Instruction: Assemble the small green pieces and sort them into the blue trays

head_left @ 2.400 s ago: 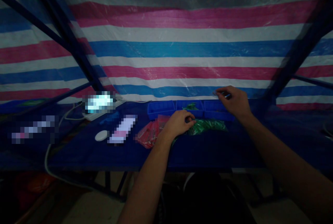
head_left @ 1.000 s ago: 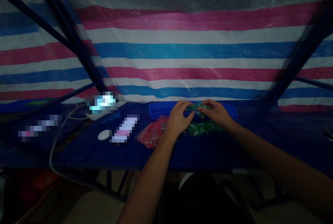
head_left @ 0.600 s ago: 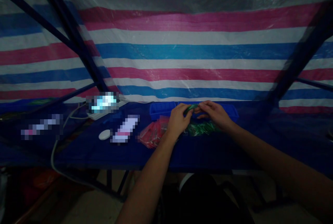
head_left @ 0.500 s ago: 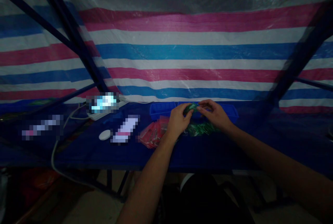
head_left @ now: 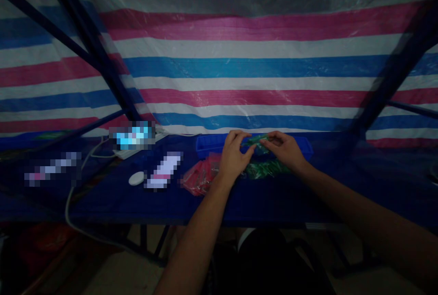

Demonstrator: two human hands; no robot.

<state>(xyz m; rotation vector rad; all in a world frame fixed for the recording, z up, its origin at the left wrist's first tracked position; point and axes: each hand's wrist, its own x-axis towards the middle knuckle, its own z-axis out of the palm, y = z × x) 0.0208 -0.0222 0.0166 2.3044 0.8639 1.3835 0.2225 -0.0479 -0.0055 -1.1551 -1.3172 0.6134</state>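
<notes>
A small green plastic bag (head_left: 259, 142) is stretched between my two hands above the blue bins. My left hand (head_left: 234, 155) is curled round its left end, thumb below and fingers above. At the other end, my right hand (head_left: 286, 150) pinches the bag between thumb and fingers. Whatever the bag contains is too dark to make out. Just below the hands lies a pile of green plastic bags (head_left: 265, 170) on the table. Red plastic bags (head_left: 200, 177) are heaped beside my left wrist, partly covered by it.
Blue plastic bins (head_left: 208, 145) stand along the back of the dark blue table (head_left: 273, 203). To the left lie a phone (head_left: 164, 171), a round white disc (head_left: 137, 178) and a white power strip (head_left: 128, 151) with a cable. Striped sheeting (head_left: 253, 69) hangs behind, between dark posts.
The green bag, bunched up before, is now spread wider between my hands. My right hand has shifted slightly right, away from the left one.
</notes>
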